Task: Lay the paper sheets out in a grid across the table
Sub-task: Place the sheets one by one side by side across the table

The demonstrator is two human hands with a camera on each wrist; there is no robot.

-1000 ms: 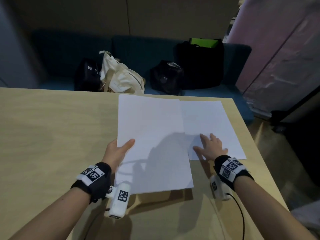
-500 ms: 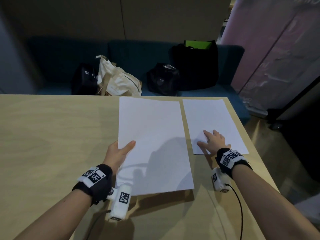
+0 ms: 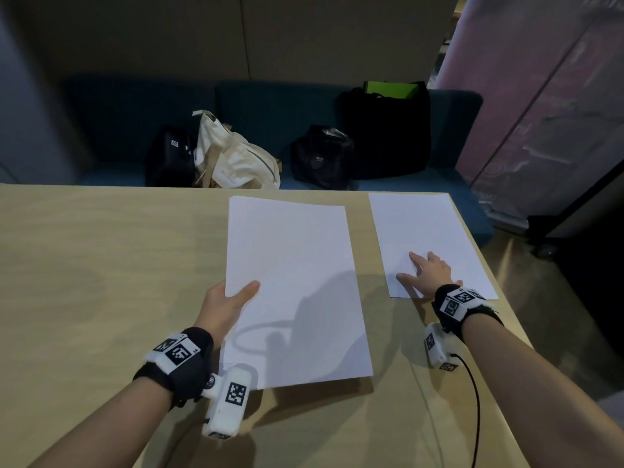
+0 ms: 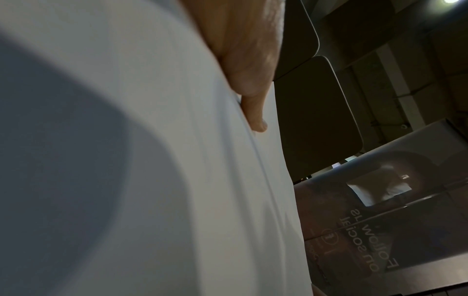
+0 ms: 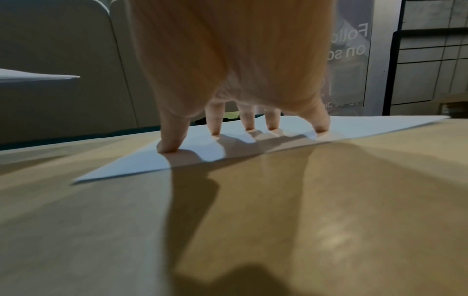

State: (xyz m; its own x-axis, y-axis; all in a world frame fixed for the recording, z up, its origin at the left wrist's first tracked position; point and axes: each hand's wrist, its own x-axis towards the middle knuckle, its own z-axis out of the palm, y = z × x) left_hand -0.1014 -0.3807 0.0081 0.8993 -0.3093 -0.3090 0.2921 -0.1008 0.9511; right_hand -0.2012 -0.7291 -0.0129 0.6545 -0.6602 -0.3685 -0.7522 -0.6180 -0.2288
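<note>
A stack of white paper sheets [image 3: 297, 282] hovers a little above the wooden table [image 3: 101, 265]; my left hand [image 3: 229, 298] grips its left edge, thumb on top. In the left wrist view the stack [image 4: 177, 160] fills the frame with my thumb [image 4: 253, 112] lying across it. One single sheet [image 3: 422, 228] lies flat near the table's far right corner. My right hand [image 3: 427, 271] presses on its near end with spread, straight fingers. The right wrist view shows those fingertips [image 5: 248, 126] standing on the single sheet [image 5: 354, 124].
Behind the table a blue bench [image 3: 270, 103] holds a cream tote bag [image 3: 233, 157] and several black bags [image 3: 385, 130]. The table's right edge [image 3: 506, 298] runs just beyond the single sheet. Bare wood stretches to the left and in front of me.
My right hand has slid the single sheet rightward, out from under the stack, until a gap of bare wood shows between them. The left hand keeps its hold on the stack.
</note>
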